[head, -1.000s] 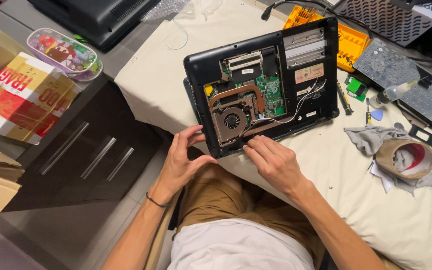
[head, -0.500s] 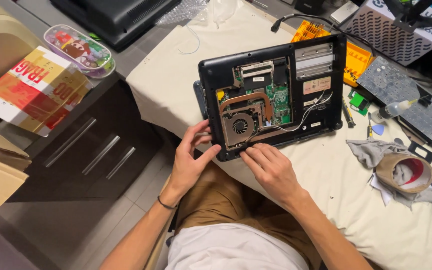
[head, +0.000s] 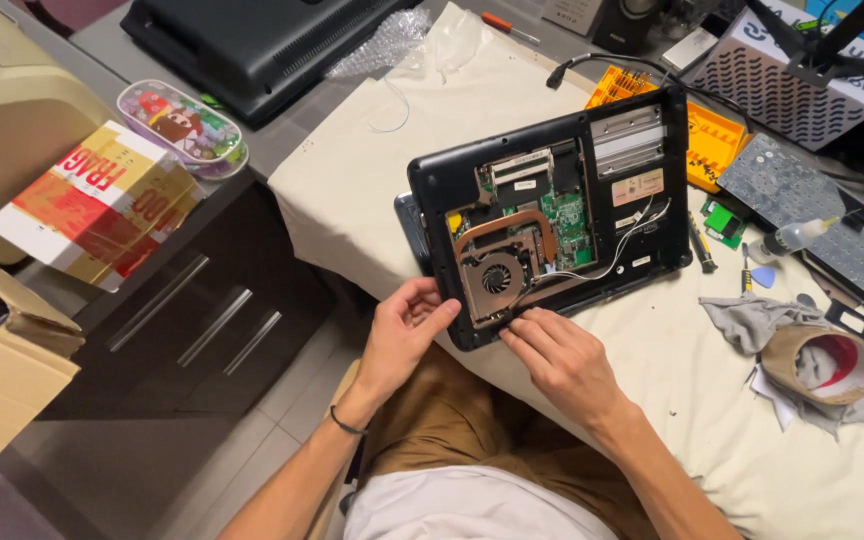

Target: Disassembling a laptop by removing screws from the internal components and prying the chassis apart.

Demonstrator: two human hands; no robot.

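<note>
At the laptop's [head: 552,215] seven-o'clock corner, left hand [head: 404,335] steadies its edge, fingers loose; right hand [head: 562,362] fingertips pinch near the fan [head: 495,278]; careful fingertip work seems needed.

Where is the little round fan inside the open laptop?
In the head view, the fan sits in the near left corner of the opened laptop, under the copper pipe, just beyond the left hand and right hand.

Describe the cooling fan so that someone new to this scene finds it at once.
On the cream cloth lies an opened black laptop, underside up. Near its corner closest to both hands sits the fan: a round black rotor in a copper-coloured housing, unlike the green circuit board beside it.
</note>
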